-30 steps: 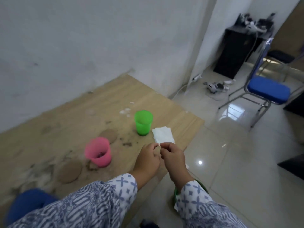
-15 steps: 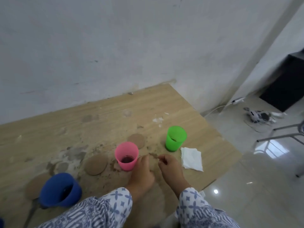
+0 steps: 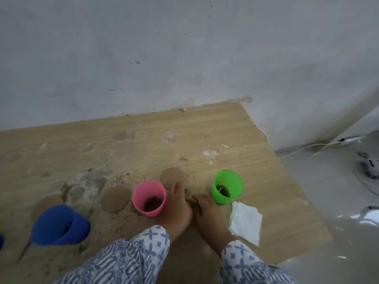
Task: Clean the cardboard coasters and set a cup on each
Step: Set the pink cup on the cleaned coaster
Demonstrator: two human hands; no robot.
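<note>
The napkin [image 3: 246, 223] lies on the table [image 3: 235, 138], beside the rightmost cup [image 3: 227, 186].

Wood-grain tabletop [image 3: 256, 171] pushed into a corner, brown dirt [image 3: 96, 178] smeared and scattered over its middle, white flecks [image 3: 210, 153] near the far edge, scuffed grey wall [image 3: 164, 58] behind, glossy pale floor [image 3: 328, 201] to the right, white cable [image 3: 303, 147] along the wall's foot

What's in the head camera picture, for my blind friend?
A left hand touches a cardboard coaster on a dirty wooden table, right hand beside it. A pink cup, green cup, blue cup and white tissue sit nearby.
</note>
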